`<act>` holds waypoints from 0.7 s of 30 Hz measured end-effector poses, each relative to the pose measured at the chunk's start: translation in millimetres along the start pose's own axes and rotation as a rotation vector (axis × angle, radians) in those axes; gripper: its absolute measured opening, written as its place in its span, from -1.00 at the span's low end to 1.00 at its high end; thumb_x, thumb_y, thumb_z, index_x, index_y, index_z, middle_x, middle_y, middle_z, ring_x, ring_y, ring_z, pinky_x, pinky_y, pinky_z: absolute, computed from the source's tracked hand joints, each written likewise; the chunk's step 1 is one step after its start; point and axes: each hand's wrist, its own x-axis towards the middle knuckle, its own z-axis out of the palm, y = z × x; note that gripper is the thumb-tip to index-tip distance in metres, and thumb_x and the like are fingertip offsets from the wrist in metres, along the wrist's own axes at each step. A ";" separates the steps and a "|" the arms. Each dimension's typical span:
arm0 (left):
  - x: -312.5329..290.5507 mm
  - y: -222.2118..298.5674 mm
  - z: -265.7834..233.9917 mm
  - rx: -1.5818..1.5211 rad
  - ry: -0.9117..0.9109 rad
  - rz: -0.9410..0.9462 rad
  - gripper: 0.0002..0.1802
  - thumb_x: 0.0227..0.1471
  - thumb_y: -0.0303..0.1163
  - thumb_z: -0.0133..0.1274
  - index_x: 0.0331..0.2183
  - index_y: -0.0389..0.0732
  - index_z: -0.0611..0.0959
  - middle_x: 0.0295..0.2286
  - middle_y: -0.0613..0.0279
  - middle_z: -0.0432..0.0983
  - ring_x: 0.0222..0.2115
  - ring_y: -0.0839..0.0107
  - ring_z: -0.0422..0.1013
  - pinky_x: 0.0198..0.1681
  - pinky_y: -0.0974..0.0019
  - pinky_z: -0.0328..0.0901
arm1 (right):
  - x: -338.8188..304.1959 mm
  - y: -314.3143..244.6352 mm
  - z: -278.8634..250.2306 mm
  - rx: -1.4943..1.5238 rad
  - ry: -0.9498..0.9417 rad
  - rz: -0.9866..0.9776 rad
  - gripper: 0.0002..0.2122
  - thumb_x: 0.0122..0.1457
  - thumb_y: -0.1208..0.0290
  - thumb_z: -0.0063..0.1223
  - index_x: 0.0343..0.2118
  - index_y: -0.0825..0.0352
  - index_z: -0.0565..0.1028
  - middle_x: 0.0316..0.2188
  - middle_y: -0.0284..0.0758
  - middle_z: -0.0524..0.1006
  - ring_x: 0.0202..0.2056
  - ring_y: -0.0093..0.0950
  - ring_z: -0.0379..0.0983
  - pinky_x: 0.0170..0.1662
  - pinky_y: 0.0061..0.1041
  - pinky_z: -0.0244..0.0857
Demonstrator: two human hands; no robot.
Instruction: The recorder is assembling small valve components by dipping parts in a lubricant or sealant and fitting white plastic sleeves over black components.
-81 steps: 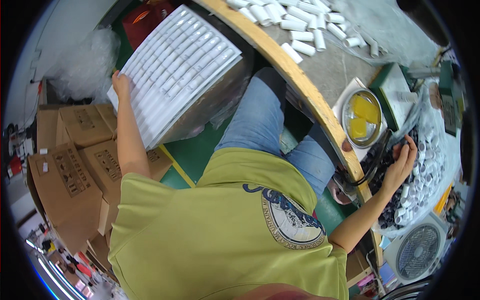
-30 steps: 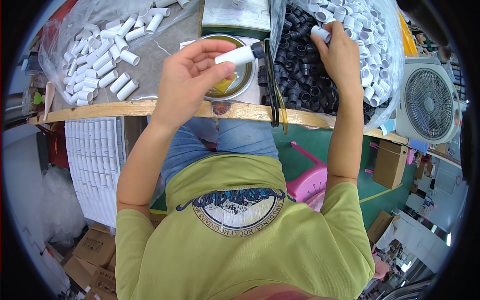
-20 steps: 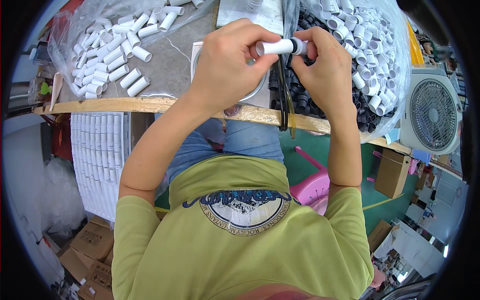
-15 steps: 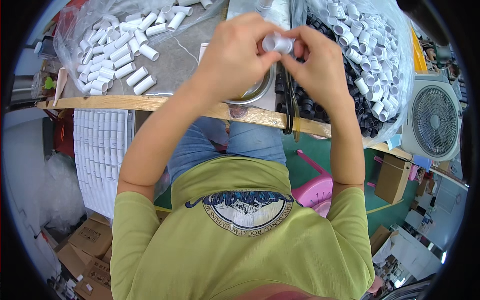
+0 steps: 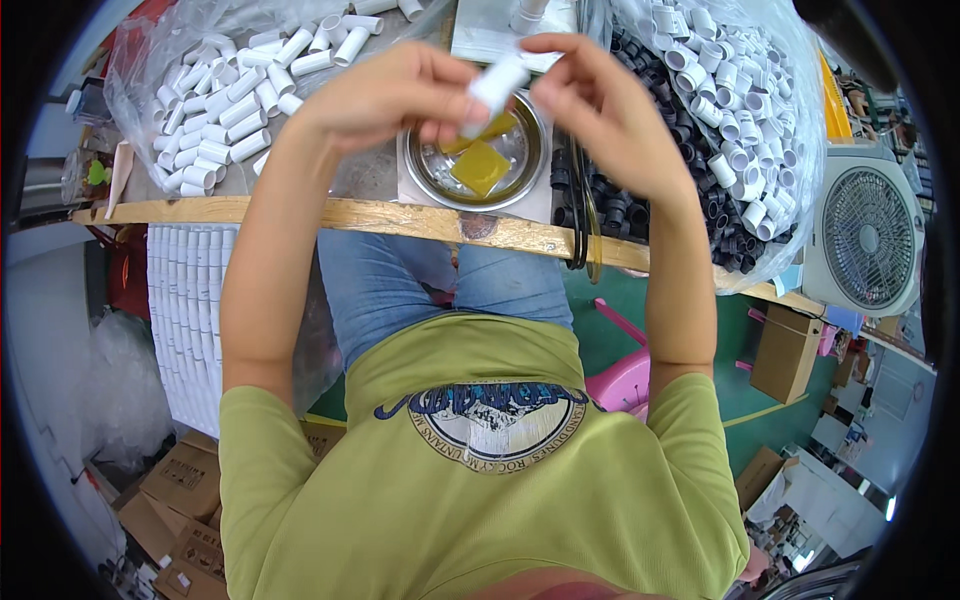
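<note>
Above a round metal bowl (image 5: 535,180), my left hand (image 5: 405,98) pinches a short white plastic tube (image 5: 498,85), tilted with its upper end toward the right. Close to that upper end is my right hand (image 5: 600,115), its thumb and fingers apart and nothing seen between them. Two yellow sponge-like pieces (image 5: 479,168) lie in the bowl, the rear one partly hidden by my left hand and the tube. Beyond the hands, a white cylindrical piece (image 5: 527,14) stands on a pale flat sheet.
Loose white tubes (image 5: 240,112) lie on plastic at the left. On the right, a plastic bag holds short white fittings (image 5: 740,120) beside a heap of black fittings (image 5: 715,215). Dark and yellowish loops hang over the wooden table edge (image 5: 390,215). A fan (image 5: 866,240) stands far right.
My hands have drawn apart. The left moved leftward and slightly down with the white tube, now tilted; the right let go of it. The bowl's yellow pieces have come into sight.
</note>
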 end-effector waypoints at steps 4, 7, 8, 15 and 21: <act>-29.8 -12.0 32.2 -0.090 -0.193 -0.160 -0.70 -0.16 -0.46 0.28 -0.30 -0.34 0.62 -0.54 0.36 0.53 -0.55 0.61 0.44 -0.50 0.59 0.30 | -34.1 -17.3 21.6 0.085 -0.117 -0.099 -0.79 0.12 0.51 0.10 -0.16 0.34 0.46 -0.61 -0.46 0.41 -0.56 -0.65 0.33 -0.47 -0.63 0.23; -39.4 -8.5 59.9 0.163 0.018 -0.076 -0.71 -0.20 -0.53 0.29 -0.33 -0.31 0.61 -0.52 0.30 0.54 -0.55 0.61 0.44 -0.50 0.55 0.31 | -45.9 -11.9 26.4 -0.022 -0.012 -0.034 -0.80 0.10 0.47 0.15 -0.22 0.34 0.46 -0.65 -0.45 0.40 -0.61 -0.64 0.32 -0.52 -0.65 0.21; -40.4 -6.3 66.9 0.393 0.152 -0.014 -0.69 -0.21 -0.59 0.29 -0.32 -0.30 0.59 -0.48 0.27 0.55 -0.55 0.61 0.44 -0.50 0.54 0.32 | -47.4 -9.7 29.6 -0.028 0.058 -0.043 -0.80 0.08 0.46 0.17 -0.23 0.34 0.46 -0.65 -0.43 0.39 -0.62 -0.65 0.32 -0.54 -0.64 0.20; -46.3 -9.6 86.0 0.705 0.379 0.381 -0.70 -0.18 -0.57 0.27 -0.32 -0.37 0.57 -0.52 0.23 0.53 -0.58 0.59 0.44 -0.54 0.47 0.32 | -50.9 -26.4 25.7 -0.121 0.031 -0.061 -0.80 0.04 0.41 0.21 -0.29 0.31 0.46 -0.66 -0.38 0.37 -0.64 -0.48 0.34 -0.57 -0.54 0.20; -66.4 -32.4 56.2 -0.405 -0.816 -0.239 -0.74 -0.04 -0.45 0.22 -0.29 -0.38 0.58 -0.39 0.17 0.58 -0.53 0.57 0.47 -0.49 0.51 0.36 | -67.2 -57.6 34.5 -0.105 -0.287 -0.784 -0.75 -0.06 0.39 0.23 -0.30 0.31 0.46 -0.51 -0.32 0.44 -0.55 -0.34 0.38 -0.52 -0.42 0.26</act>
